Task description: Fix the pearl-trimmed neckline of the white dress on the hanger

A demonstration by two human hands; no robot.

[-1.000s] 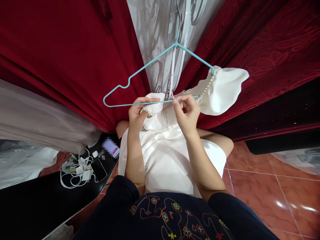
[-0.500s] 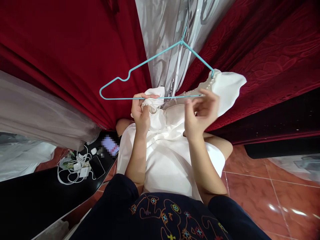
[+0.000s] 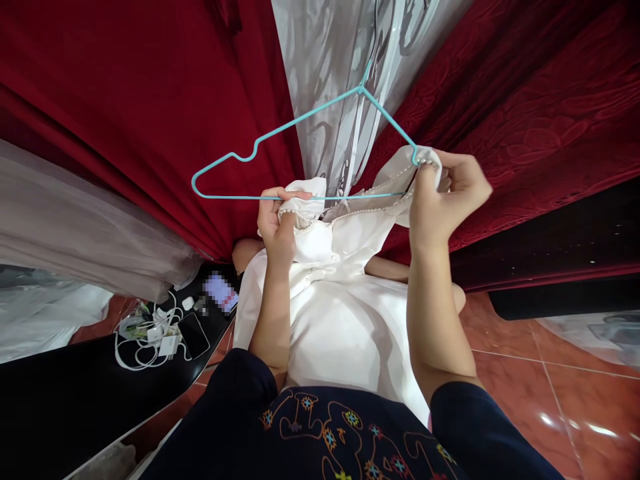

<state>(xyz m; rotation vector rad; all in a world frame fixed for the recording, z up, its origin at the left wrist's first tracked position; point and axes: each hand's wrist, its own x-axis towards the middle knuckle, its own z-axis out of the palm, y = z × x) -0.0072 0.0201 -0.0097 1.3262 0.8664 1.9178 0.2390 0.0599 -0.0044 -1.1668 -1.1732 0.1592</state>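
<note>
A white dress (image 3: 340, 327) with a pearl-trimmed neckline lies across my lap, its upper part raised. A light-blue hanger (image 3: 305, 118) spans above it, its right end inside the dress's right shoulder and its left end bare. My left hand (image 3: 278, 223) is closed on the bunched left shoulder of the dress, fingers lying over the hanger's bottom bar. At the hanger's right corner, my right hand (image 3: 445, 197) pinches the pearl-edged shoulder fabric. The tips of its fingers are partly hidden by the cloth.
Red curtains (image 3: 140, 107) and a white sheer cloth (image 3: 320, 80) with white hangers (image 3: 385, 80) hang in front. On the black bench (image 3: 70, 400) at left are white cables (image 3: 133, 360), a charger (image 3: 169, 345) and a phone (image 3: 194, 335). Red floor tiles (image 3: 560, 393) show at right.
My right hand has moved right and up from the hanger's bottom bar and closed on the dress's right shoulder. The hanger has shifted slightly left. My left hand keeps its hold.
</note>
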